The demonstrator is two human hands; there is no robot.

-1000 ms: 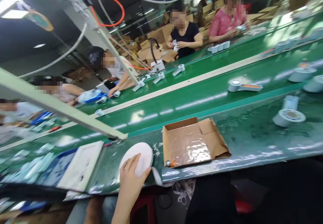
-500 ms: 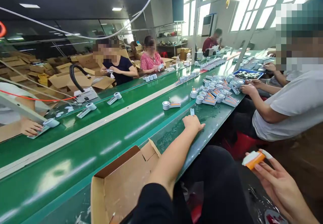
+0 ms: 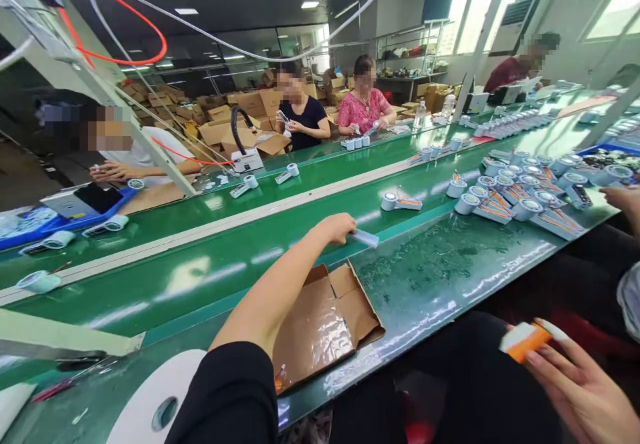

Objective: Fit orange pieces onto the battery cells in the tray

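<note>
My left hand (image 3: pixel 340 225) reaches out over the green bench, its arm in a black sleeve, and pinches a small pale flat part (image 3: pixel 367 238) just above the edge of the conveyor belt (image 3: pixel 210 257). Low on the right, off the bench, my right hand (image 3: pixel 575 391) holds an orange and white part (image 3: pixel 523 341) between its fingertips. Under my left forearm lies an open cardboard tray (image 3: pixel 345 317) lined with shiny film. A white round disc (image 3: pixel 145 404) with a hole sits at the bench's near edge by my sleeve.
A cluster of several white round units with orange handles (image 3: pixel 520 197) covers the bench to the right, next to a co-worker's hand (image 3: pixel 623 197). One such unit (image 3: pixel 395 201) rides the belt. People work across the belt; cardboard boxes (image 3: pixel 250 107) are stacked behind them.
The view swung right, then partly back. My left hand left the white disc, reached right to the pale part on the bench and now holds it. The orange part has come into view in my right hand.
</note>
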